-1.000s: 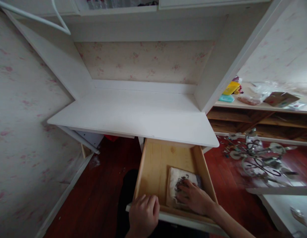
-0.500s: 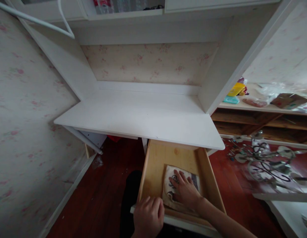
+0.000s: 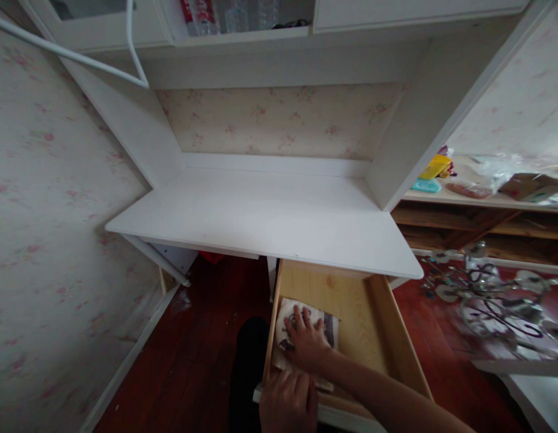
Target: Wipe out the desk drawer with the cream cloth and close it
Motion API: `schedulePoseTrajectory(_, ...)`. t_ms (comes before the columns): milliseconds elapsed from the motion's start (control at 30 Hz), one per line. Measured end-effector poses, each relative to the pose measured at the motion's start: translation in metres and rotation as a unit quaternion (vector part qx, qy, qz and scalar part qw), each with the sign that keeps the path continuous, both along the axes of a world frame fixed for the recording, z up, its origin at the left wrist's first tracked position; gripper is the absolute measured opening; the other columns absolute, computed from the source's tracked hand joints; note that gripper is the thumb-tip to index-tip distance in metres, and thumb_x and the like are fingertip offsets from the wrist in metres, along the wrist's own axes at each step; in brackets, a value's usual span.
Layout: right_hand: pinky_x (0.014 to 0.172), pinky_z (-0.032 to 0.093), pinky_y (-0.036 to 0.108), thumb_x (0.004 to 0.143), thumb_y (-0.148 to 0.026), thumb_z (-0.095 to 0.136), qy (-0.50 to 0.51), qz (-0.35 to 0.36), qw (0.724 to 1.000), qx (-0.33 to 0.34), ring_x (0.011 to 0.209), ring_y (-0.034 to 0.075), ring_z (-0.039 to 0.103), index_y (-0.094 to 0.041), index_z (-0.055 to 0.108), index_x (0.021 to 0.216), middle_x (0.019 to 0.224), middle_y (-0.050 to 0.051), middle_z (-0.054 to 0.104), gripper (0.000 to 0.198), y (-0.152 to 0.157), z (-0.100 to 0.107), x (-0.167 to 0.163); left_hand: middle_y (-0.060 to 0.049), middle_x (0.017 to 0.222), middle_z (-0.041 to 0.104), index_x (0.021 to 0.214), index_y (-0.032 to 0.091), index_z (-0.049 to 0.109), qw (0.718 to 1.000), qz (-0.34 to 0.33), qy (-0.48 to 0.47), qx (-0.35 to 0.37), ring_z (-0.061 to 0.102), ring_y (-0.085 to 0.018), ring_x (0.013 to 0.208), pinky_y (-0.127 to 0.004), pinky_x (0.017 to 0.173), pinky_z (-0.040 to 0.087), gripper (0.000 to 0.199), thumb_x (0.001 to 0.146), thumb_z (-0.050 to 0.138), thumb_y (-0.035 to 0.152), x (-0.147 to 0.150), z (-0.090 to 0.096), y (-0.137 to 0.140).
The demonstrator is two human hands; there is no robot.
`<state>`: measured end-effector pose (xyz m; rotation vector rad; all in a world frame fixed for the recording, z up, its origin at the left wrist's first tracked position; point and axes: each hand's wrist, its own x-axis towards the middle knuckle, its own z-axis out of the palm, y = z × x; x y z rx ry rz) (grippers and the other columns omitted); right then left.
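A pulled-out wooden drawer (image 3: 351,300) with a white front stands under the right part of the desk. Inside it, at the left side, lies a folded cream cloth (image 3: 284,310) with dark print. My right hand (image 3: 308,344) presses flat on this cloth, fingers spread; it covers part of the print. At the drawer's front left corner, my left hand (image 3: 288,400) is closed over the top edge of the front panel. Its fingertips are hidden from me.
The white desk top (image 3: 261,210) spans the middle, below a hutch holding plastic bottles (image 3: 236,17). A chandelier (image 3: 499,294) lies on the red floor at right, before a low shelf (image 3: 463,198) with bags and a box. A white rod (image 3: 80,57) crosses the upper left.
My right hand has slid the cloth leftward across the drawer bottom, to the left side. My left hand stays on the drawer front. The view has shifted slightly.
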<state>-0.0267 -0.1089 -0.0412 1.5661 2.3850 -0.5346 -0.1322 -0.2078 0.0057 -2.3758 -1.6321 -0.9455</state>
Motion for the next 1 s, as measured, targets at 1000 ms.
schedulePoseTrajectory(1000,0.108,0.034,0.046,0.089,-0.030,0.045,-0.019,-0.169,0.985,0.006,0.146,0.029,0.018,-0.023,0.024,0.156,0.163,0.010,0.016,0.070,0.053,0.004,0.168,0.002,0.060,0.056,0.071,0.024,0.051,0.999,-0.014,0.026,-0.032,0.054,-0.018,0.058,-0.034,0.060,0.034,0.019,0.088,0.051,0.015,0.000,0.009,0.000)
